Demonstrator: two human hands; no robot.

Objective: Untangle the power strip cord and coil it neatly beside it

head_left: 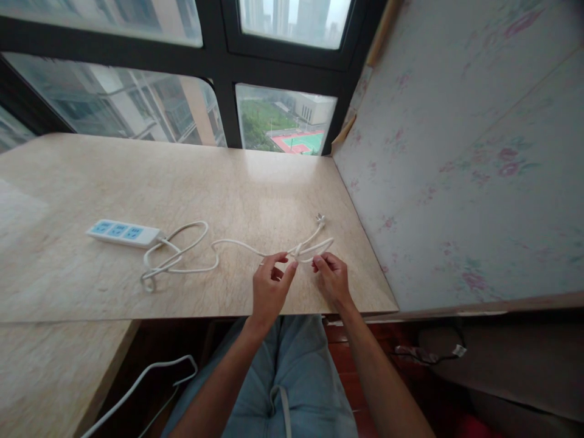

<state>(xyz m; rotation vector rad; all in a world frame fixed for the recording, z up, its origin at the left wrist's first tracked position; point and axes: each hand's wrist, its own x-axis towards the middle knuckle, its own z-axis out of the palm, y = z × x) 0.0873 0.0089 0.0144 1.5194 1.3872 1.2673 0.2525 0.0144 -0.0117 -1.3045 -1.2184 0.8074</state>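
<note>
A white power strip with blue socket faces lies on the left of the stone sill. Its white power cord loops loosely beside it, then runs right to my hands. Near the plug the cord is looped and crosses itself in what looks like a knot. My left hand pinches the cord at the left of this crossing, thumb and index finger close together. On the other side, my right hand grips the loop's lower edge between thumb and curled fingers. The plug rests on the sill beyond both hands.
Dark-framed windows rise behind the stone sill. A flower-patterned wall bounds it on the right. Below the front edge, another white cable hangs at the left, and a black cord lies at the lower right.
</note>
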